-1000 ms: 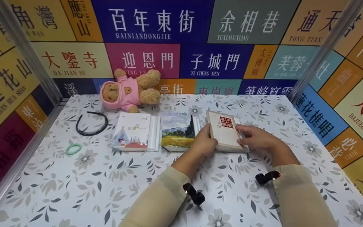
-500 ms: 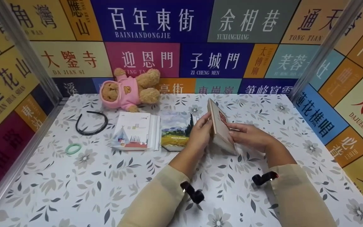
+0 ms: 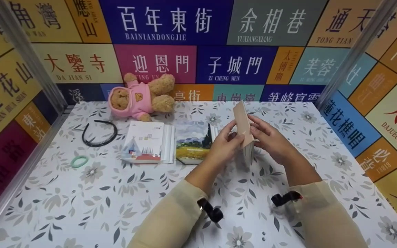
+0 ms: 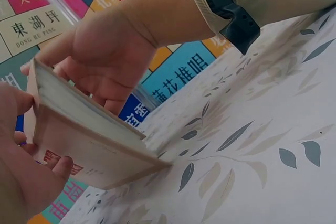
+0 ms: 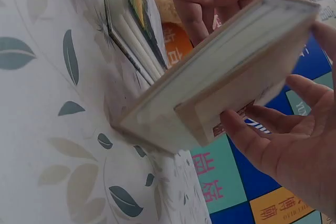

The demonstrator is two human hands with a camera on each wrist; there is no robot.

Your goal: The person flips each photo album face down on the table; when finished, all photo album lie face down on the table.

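A cream-covered book point(image 3: 242, 120) stands tilted up off its flat side, its lower end at the table. My left hand point(image 3: 224, 141) grips it from the left, with the thumb on the near face. From the other side my right hand point(image 3: 272, 139) holds it, fingers along its upper part. In the left wrist view, red print shows on the book's cover point(image 4: 100, 150), beside a fingertip of the left hand point(image 4: 31, 177). The right wrist view shows the page edges point(image 5: 226, 56) and the right hand's fingers on a face with red print.
Left of the hands lie a landscape-cover book point(image 3: 193, 143) and a white illustrated book point(image 3: 145, 141). Farther left are a black headband point(image 3: 100, 143) and a mint-green ring point(image 3: 79, 161). A teddy bear in pink point(image 3: 140, 98) lies against the patterned back wall.
The cream book went from lying nearly flat, red-printed cover up, to standing tilted with a plain face toward the head camera. Both hands turned with it, the right one coming closer to the left.
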